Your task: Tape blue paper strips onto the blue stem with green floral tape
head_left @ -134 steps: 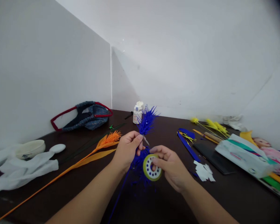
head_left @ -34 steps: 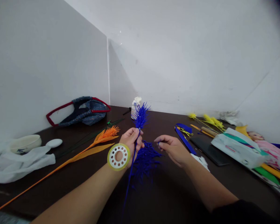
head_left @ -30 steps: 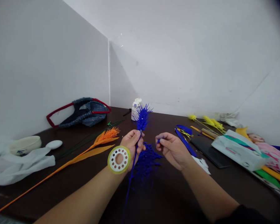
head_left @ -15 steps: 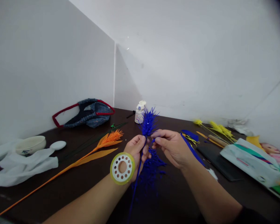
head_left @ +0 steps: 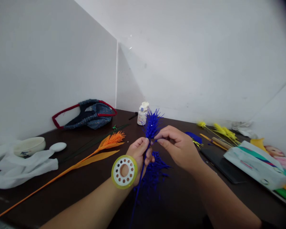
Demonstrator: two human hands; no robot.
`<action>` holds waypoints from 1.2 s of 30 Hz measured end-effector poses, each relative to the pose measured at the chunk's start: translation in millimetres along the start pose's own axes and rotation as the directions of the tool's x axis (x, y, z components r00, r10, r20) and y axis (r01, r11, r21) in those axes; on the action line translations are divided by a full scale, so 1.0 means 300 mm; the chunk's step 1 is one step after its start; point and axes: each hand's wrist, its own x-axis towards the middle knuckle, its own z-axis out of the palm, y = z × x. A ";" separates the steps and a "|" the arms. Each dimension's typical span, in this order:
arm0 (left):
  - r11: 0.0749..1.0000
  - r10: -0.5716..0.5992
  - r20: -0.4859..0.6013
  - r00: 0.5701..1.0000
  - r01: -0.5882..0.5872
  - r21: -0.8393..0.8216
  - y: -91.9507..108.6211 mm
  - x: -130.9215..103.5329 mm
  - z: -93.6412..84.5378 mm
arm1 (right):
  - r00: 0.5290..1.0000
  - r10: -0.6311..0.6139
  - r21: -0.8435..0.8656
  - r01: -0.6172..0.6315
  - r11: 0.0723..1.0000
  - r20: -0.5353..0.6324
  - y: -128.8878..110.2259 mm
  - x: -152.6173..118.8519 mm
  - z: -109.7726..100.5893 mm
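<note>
My left hand is closed around the stem of a blue artificial wheat ear, just under its bristly head. The stem runs down toward the table's near side. A roll of clear yellowish tape with a white core rests against my left wrist. Close to the base of the head, my right hand is pinched on a thin blue strip, partly hidden by the fingers. Below the hands lies a heap of loose blue pieces on the dark table.
On the left lie an orange wheat stalk, a bowl, and white cloth. A white bottle and a denim bag stand behind. Yellow wheat ears, a black flat object and a plastic packet are right.
My right hand has turned and risen slightly, its fingertips still near the base of the blue head. A blue piece seen at its fingertips now shows as a thin strip. My left hand keeps its grip.
</note>
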 end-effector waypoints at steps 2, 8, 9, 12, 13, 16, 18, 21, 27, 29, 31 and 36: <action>1.000 -0.002 0.004 1.000 0.002 0.004 -0.002 -0.002 0.000 | 0.999 -0.046 -0.052 0.047 0.998 0.011 -0.001 0.001 -0.002; 1.000 0.006 0.017 1.000 -0.007 0.028 -0.005 -0.008 0.000 | 0.994 -0.045 -0.053 0.040 0.998 -0.097 0.012 -0.007 0.044; 0.999 0.006 0.018 1.000 -0.007 0.033 -0.005 -0.009 0.000 | 0.993 -0.039 -0.049 0.034 0.998 -0.114 0.014 -0.010 0.051; 0.999 0.013 0.018 1.000 -0.014 0.040 -0.003 -0.009 0.002 | 0.988 0.009 -0.025 -0.013 1.000 -0.155 0.011 -0.016 0.061; 0.999 0.013 0.020 1.000 -0.014 0.042 -0.002 -0.009 0.002 | 0.985 0.041 -0.003 -0.042 0.999 -0.165 0.008 -0.018 0.063; 0.999 0.006 0.026 1.000 -0.007 0.044 0.001 -0.009 0.004 | 0.975 0.146 0.097 -0.131 0.987 -0.170 -0.002 -0.019 0.064; 0.999 0.005 0.029 1.000 -0.006 0.045 0.002 -0.008 0.003 | 0.968 0.187 0.149 -0.163 0.975 -0.168 -0.008 -0.016 0.066; 0.999 0.008 0.033 0.999 -0.010 0.046 0.003 -0.009 0.001 | 0.958 0.228 0.178 -0.197 0.964 -0.175 -0.012 -0.012 0.070; 0.998 0.021 0.033 0.999 -0.023 0.061 0.002 -0.010 0.004 | 0.932 0.312 0.204 -0.273 0.940 -0.187 -0.022 -0.014 0.086; 0.997 0.029 0.030 0.999 -0.031 0.066 0.001 -0.010 0.005 | 0.933 0.287 0.159 -0.256 0.954 -0.216 -0.024 -0.017 0.091; 0.997 0.028 0.027 0.999 -0.030 0.069 0.001 -0.009 0.004 | 0.937 0.248 0.105 -0.228 0.968 -0.245 -0.026 -0.020 0.095; 0.997 0.026 0.027 0.999 -0.028 0.070 0.003 -0.012 0.005 | 0.951 0.109 -0.017 -0.119 0.993 -0.290 -0.026 -0.027 0.099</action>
